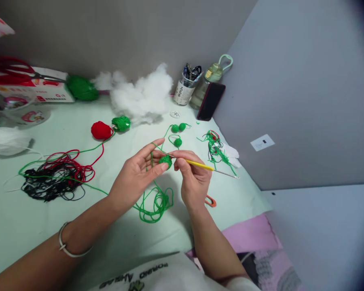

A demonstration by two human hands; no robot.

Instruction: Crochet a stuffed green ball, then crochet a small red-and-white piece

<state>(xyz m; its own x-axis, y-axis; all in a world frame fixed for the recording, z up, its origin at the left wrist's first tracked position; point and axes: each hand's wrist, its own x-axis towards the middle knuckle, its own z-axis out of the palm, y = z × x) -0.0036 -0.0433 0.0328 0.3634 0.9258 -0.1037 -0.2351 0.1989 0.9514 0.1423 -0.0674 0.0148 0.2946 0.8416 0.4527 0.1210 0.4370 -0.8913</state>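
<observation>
The right grip (197,182) is grasping the crochet hook (199,164) by its yellow handle, the thumb and fingers closing around the handle's left part. The hook is lying across the top of this grip, above the surface (109,238); one metal end is reaching left to the crocheted piece (165,162), and the other is projecting right, beyond the hand. Its long axis is running from upper left to lower right in the view, sloping gently, with the working end pointing left toward the left grip (135,171). The left grip is pinching the small, rounded green piece between thumb and fingers, while its index finger is extending and carrying a strand of green yarn. A loose coil of green yarn (156,205) is resting on the surface below the piece, between the forearms. Three small green balls (177,142) are lying just beyond the hands, and white stuffing (142,95) is standing in a heap farther back. A red yarn ball (101,130) and a black yarn tangle (53,180) are occupying the left side; an orange clip (211,201) is lying beside the right wrist.
</observation>
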